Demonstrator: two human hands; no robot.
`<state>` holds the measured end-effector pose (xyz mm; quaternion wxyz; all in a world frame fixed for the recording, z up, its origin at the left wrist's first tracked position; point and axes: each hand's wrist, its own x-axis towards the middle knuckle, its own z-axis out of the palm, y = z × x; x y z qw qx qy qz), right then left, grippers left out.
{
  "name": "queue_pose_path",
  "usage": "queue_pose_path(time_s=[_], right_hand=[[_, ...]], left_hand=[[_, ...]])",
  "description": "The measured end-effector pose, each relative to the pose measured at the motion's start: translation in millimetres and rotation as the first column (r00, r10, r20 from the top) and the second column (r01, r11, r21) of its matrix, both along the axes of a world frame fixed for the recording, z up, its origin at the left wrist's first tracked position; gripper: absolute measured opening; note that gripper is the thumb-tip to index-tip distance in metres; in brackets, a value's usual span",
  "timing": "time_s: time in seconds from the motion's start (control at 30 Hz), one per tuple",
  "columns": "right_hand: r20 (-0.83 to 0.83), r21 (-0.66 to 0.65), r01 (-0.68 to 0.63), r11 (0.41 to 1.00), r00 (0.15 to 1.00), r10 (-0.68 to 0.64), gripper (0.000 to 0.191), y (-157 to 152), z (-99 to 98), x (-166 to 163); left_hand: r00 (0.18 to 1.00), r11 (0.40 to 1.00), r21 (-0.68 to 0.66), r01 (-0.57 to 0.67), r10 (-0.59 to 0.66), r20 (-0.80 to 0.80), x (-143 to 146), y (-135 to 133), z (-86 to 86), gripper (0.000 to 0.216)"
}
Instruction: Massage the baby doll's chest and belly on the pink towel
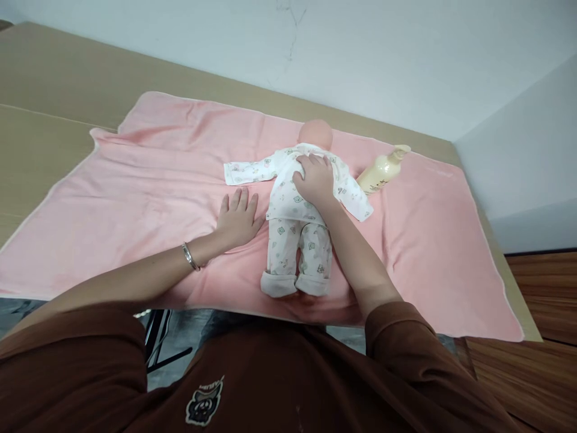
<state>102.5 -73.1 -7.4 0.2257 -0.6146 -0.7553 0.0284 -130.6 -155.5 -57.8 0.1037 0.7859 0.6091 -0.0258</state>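
Observation:
A baby doll (288,195) in white patterned pajamas lies on a pink blanket (175,138), its bald head toward the wall and its cuffed trouser legs toward me. Its face is not visible. On the upper part of its torso rests my right hand (315,178), fingers stretched out over the pajama top. Flat on the blanket, just left of the doll's waist, lies my left hand (240,219) with fingers spread and nothing in them. A silver bracelet (190,257) circles that wrist.
A pale yellow pump bottle (383,172) is on the blanket beside the doll's right-side sleeve. The wooden table (58,66) meets a white wall (360,54) at the back. Wood-grained panels (541,294) stand at the lower right.

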Motion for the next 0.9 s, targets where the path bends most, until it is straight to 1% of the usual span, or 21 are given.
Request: queue_pose_path(time_s=[0.13, 0.27, 0.3, 0.5, 0.6, 0.7, 0.8, 0.9], right_hand=[[0.0, -0.001, 0.007, 1.0, 1.0, -0.007, 0.055, -3.3, -0.6, -0.1], [0.008, -0.004, 0.002, 1.0, 1.0, -0.002, 0.055, -3.9, 1.1, -0.3], [0.013, -0.011, 0.002, 1.0, 1.0, -0.002, 0.055, -4.3, 1.9, -0.7], [0.036, -0.031, 0.014, 0.999, 0.999, -0.013, 0.057, -11.1, 6.9, -3.7], [0.051, -0.05, -0.001, 0.999, 0.999, 0.003, 0.057, -11.8, 14.2, -3.9], [0.087, -0.114, -0.015, 0.993, 0.996, 0.025, 0.057, -8.6, 27.4, -4.4], [0.127, -0.21, 0.008, 0.978, 0.992, 0.019, 0.054, -4.4, 39.9, -6.6], [0.141, -0.235, 0.025, 0.972, 0.99, 0.008, 0.051, -2.6, 43.5, -9.3]], left_hand=[[1.0, 1.0, -0.026, -0.011, 0.011, 0.009, -0.2, -4.8, 6.0, 0.081], [0.996, 0.988, -0.146, -0.047, 0.057, 0.067, -1.4, -6.6, 13.9, 0.081], [0.995, 0.986, -0.159, -0.055, 0.067, 0.07, -1.7, -8.4, 15.0, 0.081], [0.998, 0.99, -0.138, -0.039, 0.046, 0.046, -3.7, -24.7, 14.6, 0.082], [0.998, 0.992, -0.112, -0.05, 0.054, 0.038, -3.2, -27.6, 14.7, 0.082], [0.998, 0.995, -0.087, -0.059, 0.062, 0.033, -1.2, -28.1, 14.4, 0.08], [0.997, 0.996, -0.069, -0.062, 0.064, 0.034, -0.1, -28.6, 12.4, 0.08], [0.997, 0.994, -0.086, -0.074, 0.076, 0.025, -0.2, -27.1, 15.0, 0.081]])
